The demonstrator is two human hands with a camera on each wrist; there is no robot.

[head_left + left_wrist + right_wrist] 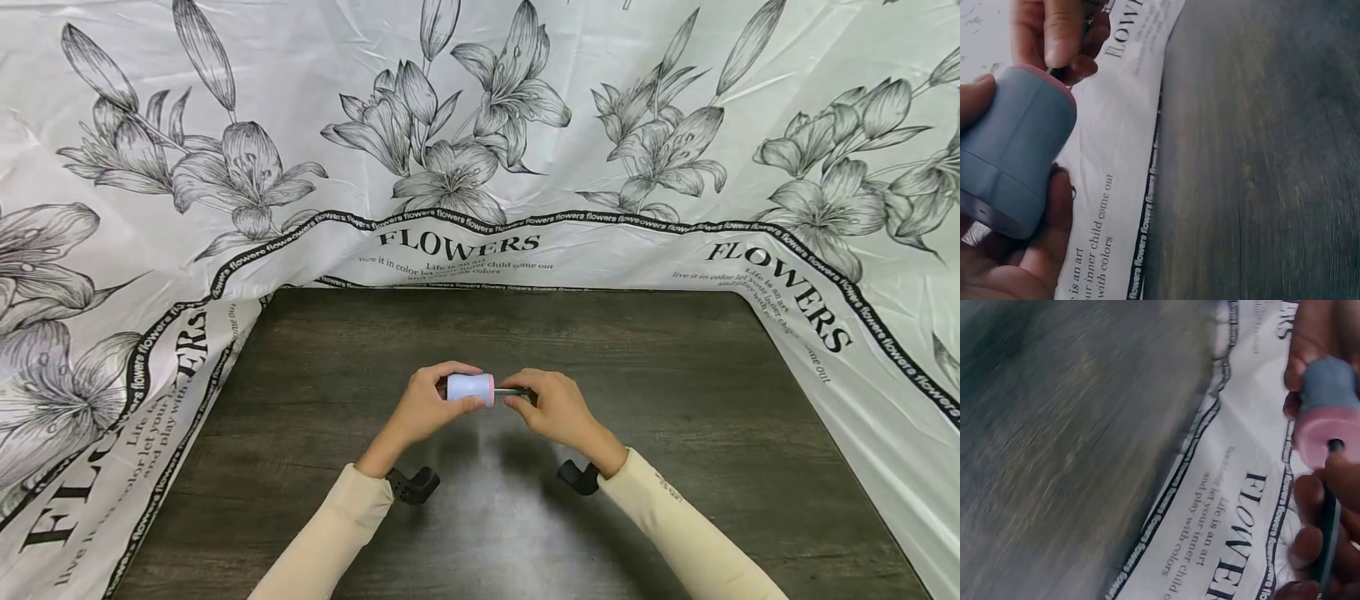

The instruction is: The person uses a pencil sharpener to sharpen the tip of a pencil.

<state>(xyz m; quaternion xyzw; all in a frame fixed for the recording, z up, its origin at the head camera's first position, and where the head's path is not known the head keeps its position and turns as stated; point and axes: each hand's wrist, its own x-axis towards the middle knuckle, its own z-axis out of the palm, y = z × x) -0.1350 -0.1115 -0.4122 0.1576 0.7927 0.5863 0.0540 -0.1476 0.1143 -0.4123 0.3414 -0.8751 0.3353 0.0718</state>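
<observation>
A light-blue pencil sharpener with a pink end is held sideways above the table, the left hand gripping it with thumb and fingers. From the right, the right hand pinches a dark pencil. In the right wrist view, the pencil's end sits at the hole in the pink face. The sharpener's blue body fills much of the left side of the left wrist view, where the right hand's fingers close round the pencil just beyond it. Most of the pencil is hidden by those fingers.
Both hands are over a dark wood-grain table. A white cloth printed with flowers and lettering hangs behind and along both sides of it. Black wrist mounts stick out below each forearm.
</observation>
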